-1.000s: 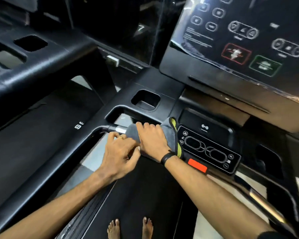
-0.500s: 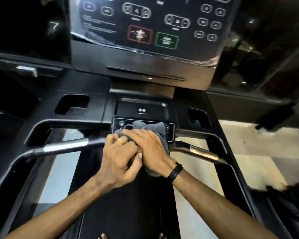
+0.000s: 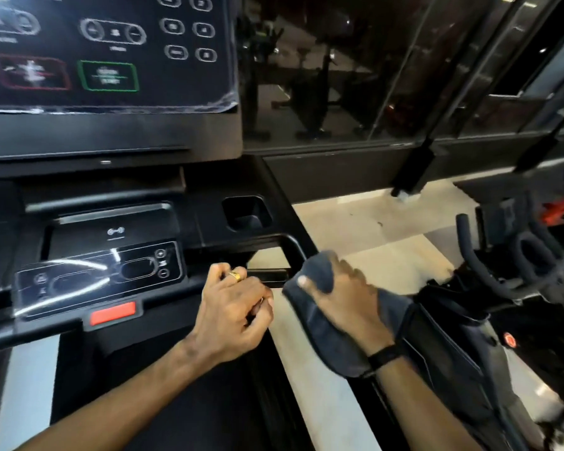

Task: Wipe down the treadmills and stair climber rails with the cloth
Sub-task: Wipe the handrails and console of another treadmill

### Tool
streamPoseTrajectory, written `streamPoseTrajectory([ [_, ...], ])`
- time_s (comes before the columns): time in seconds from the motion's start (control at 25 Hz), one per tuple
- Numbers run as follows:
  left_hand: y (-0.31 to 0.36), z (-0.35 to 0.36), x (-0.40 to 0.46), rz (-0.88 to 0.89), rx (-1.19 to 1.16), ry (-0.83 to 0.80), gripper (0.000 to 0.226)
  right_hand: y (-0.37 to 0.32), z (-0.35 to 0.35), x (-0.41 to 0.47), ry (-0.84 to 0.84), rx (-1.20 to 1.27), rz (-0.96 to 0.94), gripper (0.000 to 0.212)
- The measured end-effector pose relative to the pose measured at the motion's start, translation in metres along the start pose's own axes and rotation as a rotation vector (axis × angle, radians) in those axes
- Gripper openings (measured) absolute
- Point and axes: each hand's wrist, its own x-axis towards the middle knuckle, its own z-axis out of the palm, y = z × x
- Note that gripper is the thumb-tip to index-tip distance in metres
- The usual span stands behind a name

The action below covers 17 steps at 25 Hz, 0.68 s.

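I stand on a black treadmill whose console is at the upper left. My right hand presses a dark grey cloth against the treadmill's right side rail, just past its curved corner. The cloth wraps under my palm and hangs toward my wrist, which wears a black band. My left hand, with a gold ring, is curled over the front handlebar to the left of the cloth, fingers closed around it.
A glossy control panel with a red stop tab sits left of my hands. A cup holder lies behind them. An exercise bike's black handlebars stand close at the right. A glass wall is ahead.
My right hand has slid the cloth from the centre control panel rightward onto the right rail. My left hand followed along the handlebar. My view turned right.
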Motion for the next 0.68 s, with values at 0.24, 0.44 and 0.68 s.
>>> streamPoseTrajectory([
  [0.24, 0.031, 0.061, 0.011, -0.037, 0.001, -0.084, 0.02, 0.041, 0.064, 0.007, -0.086, -0.087, 0.073, 0.1],
  [0.44, 0.044, 0.085, 0.001, -0.098, -0.024, -0.149, 0.017, 0.07, 0.059, 0.058, -0.273, 0.437, 0.198, 0.101],
  [0.68, 0.033, 0.096, -0.007, -0.017, -0.06, -0.251, 0.018, 0.113, 0.054, 0.063, -0.473, 0.929, 0.499, 0.063],
])
